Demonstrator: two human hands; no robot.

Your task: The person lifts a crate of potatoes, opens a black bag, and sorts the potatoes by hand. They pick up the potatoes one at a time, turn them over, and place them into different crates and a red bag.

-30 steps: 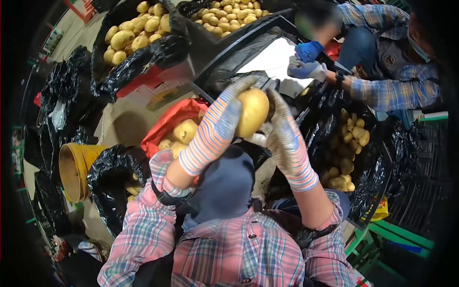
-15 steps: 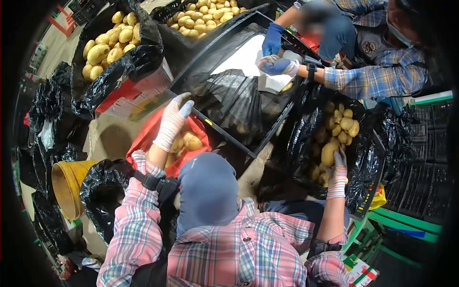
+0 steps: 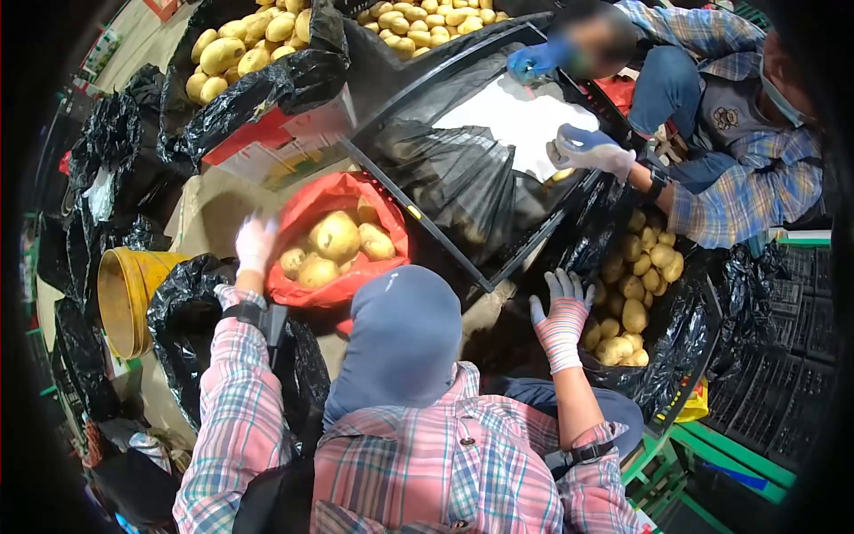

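Observation:
My left hand [image 3: 256, 243], in a pale glove, is beside the left rim of a red bag [image 3: 316, 289]. Its fingers are smeared by motion. Several large potatoes [image 3: 335, 237] lie inside that bag. On the other side, my right hand [image 3: 563, 311], in a striped glove with grey fingertips, holds nothing, its fingers spread. It hovers at the left edge of a crate lined with black plastic [image 3: 685, 334], where several smaller potatoes [image 3: 634, 315] lie.
A dark tray with black plastic and a white sheet [image 3: 507, 125] stands ahead. Across it, a co-worker's gloved hands [image 3: 592, 151] are over its right side. Potatoes fill a black-lined box [image 3: 245, 53] at far left. A yellow bucket [image 3: 133, 303] lies near a black bag [image 3: 182, 307].
My right hand has let go of a potato and moved left to the crate's edge. My left hand has moved from above the red bag to its left. The co-worker's hands have separated.

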